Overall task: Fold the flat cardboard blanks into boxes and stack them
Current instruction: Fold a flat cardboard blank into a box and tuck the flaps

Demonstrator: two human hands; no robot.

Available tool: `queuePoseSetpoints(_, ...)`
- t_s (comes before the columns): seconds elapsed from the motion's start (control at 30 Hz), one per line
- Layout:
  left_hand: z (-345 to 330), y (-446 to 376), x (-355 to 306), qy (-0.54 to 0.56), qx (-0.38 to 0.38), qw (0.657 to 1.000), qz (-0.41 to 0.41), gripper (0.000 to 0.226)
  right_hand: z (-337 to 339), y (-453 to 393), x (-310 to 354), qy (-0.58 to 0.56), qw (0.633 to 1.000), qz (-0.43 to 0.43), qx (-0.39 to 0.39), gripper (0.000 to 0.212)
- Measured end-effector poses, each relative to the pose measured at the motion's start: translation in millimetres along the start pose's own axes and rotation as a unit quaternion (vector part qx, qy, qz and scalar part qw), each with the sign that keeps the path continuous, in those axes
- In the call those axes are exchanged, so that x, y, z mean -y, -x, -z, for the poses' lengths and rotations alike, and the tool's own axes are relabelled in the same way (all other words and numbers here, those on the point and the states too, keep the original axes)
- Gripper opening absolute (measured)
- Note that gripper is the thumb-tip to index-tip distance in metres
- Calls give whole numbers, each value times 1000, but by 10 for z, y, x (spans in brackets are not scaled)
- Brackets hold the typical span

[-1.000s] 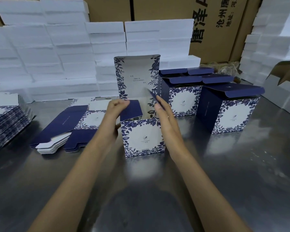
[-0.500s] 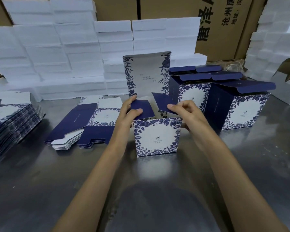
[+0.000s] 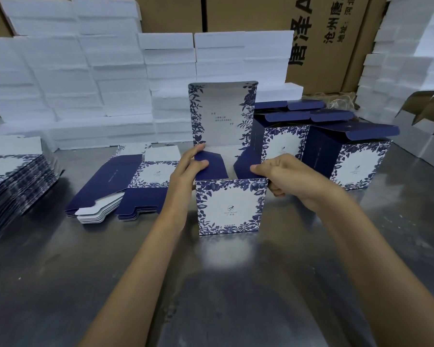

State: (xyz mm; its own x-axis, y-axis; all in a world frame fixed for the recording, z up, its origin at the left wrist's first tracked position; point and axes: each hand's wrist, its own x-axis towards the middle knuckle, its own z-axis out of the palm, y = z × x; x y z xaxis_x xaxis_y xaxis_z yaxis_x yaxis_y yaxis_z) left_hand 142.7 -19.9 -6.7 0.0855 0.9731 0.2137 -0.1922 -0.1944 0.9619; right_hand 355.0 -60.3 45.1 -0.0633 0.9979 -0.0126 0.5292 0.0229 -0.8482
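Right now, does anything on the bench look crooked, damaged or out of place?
Nothing stands out. The box being folded sits square on the metal table, lid upright, each hand pinching a side flap; the flat blanks lie stacked, slightly fanned.

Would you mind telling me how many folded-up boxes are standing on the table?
4: one box between the hands, one right behind it, one far right, one rearmost, mostly hidden. More may be hidden.

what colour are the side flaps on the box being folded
Solid dark navy side flaps, clearest in the head view.
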Motion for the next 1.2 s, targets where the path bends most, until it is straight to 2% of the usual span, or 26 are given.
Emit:
queuePoseSetpoints(0.13, 16, 2, -6, -14, 8, 1000, 6, 51, 55, -65, 54, 12, 999, -32, 1, 67)
queuePoseSetpoints(0.3, 40, -10, -6, -22, 6, 1000, 10, 55, 35, -160, 42, 18, 1000, -3, -22, 57)
queuePoseSetpoints(0.53, 59, -11, 1, -32, 12, 999, 8, 54, 97, -275, 66, 27, 999, -19, -19, 63)
queuePoseSetpoints(0.67, 61, -11, -13, -39, 19, 999, 8, 55, 16, -327, 47, 16, 999, 6, -43, 56)
queuePoseSetpoints(0.8, 54, 5, -32, -44, 17, 999, 10, 54, 91, -368, 73, 23, 999, -22, -21, 57)
queuePoseSetpoints(0.87, 40, 18, -48, -56, 20, 998, 0, 48, 119, -390, 89, 23, 999, -33, -35, 61)
queuePoseSetpoints(1.03, -2, 56, -81, -41, 21, 998, -38, 38, 8, -397, 26, -49, 996, -43, -61, 34)
queuePoseSetpoints(1.13, 20, 52, -74, 3, 3, 999, -50, 48, 21, -410, 67, -58, 993, -50, -86, 39)
queuePoseSetpoints(1.2, 39, 23, -68, 1, -1, 999, -46, 58, 17, -412, 103, -73, 988, -42, -132, 27)
